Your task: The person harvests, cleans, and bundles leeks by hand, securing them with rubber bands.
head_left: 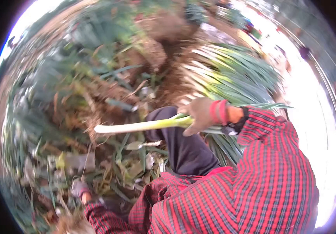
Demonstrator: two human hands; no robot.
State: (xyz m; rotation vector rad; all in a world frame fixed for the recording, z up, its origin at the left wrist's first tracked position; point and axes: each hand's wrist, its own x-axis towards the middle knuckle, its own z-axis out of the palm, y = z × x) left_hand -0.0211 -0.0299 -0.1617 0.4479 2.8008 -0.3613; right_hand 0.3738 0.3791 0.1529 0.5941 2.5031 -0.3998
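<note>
A long leek lies across my raised knee, its white root end pointing left and its green leaves running back along my right forearm. My right hand, in a brownish glove with a red cuff, is closed around the leek's green part. Low on the left, my gloved left hand has its fingers curled near the ground litter. A thin strand rises from it toward the roots; what it grips is too small and blurred to name.
Trimmed leeks lie in a row beyond my right hand, white ends to the left. Blurred, untrimmed leeks are heaped at the left. Loose leaves and scraps cover the ground near my knee. A pale strip runs along the right.
</note>
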